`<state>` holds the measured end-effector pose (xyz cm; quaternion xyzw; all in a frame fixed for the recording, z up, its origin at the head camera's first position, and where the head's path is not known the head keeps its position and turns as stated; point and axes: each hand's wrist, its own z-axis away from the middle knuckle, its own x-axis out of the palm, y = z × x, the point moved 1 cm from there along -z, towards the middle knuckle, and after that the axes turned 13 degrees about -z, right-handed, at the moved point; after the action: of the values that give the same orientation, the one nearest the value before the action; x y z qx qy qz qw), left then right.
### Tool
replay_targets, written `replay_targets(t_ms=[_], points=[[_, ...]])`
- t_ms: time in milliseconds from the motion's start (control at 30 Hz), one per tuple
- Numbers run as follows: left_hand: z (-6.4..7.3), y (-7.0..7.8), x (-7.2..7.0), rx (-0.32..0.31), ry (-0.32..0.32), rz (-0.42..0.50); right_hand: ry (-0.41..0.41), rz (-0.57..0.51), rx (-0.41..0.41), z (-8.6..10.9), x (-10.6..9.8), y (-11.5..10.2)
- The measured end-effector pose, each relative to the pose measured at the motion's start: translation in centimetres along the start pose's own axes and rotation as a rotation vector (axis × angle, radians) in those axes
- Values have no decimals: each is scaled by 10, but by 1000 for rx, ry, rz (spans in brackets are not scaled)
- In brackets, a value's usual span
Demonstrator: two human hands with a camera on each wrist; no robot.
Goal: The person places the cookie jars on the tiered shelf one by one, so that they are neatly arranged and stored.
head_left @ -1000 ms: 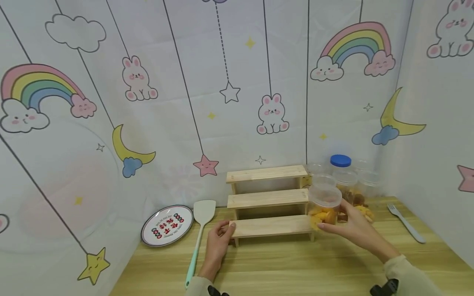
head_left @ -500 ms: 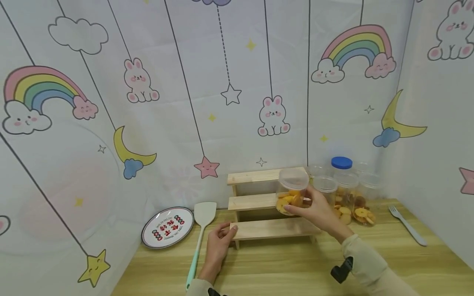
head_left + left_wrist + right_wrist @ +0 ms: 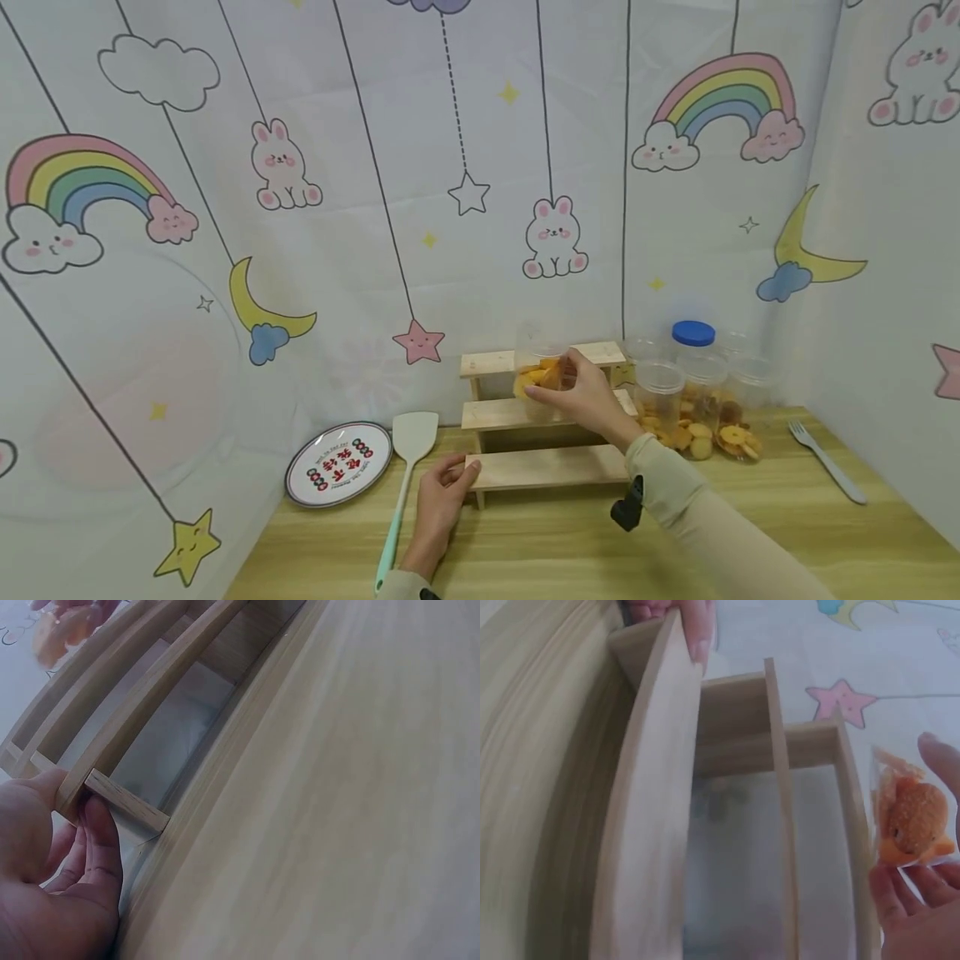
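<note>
A small three-tier wooden shelf (image 3: 547,468) stands against the back wall. My left hand (image 3: 444,504) pinches the left end of its lowest board, thumb on top and fingers curled beneath, as the left wrist view also shows. My right hand (image 3: 588,396) holds a clear plastic jar (image 3: 534,385) of orange-yellow crackers, thumb and fingers round its side. In the head view the jar overlaps the top and middle boards, left of their centre. In the right wrist view the crackers (image 3: 915,821) show close beside the top board.
Several clear jars of crackers (image 3: 660,400) cluster right of the shelf, one with a blue lid (image 3: 693,333). A pale fork (image 3: 825,462) lies farther right. Left of the shelf, a spatula (image 3: 414,437) and a round plate (image 3: 318,446) lean at the wall.
My right hand has carried the jar leftward from beside the other jars, across the front of the shelf and farther back. My left hand keeps its place on the lowest board.
</note>
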<state>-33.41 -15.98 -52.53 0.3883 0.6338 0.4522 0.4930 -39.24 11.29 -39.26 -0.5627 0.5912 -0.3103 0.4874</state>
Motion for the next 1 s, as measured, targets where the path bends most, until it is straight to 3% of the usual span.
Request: replay_targets(t_ms=[500,733,1000], points=[[-3,-3,0,2,-8,-17,45,-75,0,-41,33,-10],[1,-2,-3,-1,-7,-4,52,213,-81,-48,49,-7],[0,0,-2,9,-18,5,39,348,-51,-51,54,0]])
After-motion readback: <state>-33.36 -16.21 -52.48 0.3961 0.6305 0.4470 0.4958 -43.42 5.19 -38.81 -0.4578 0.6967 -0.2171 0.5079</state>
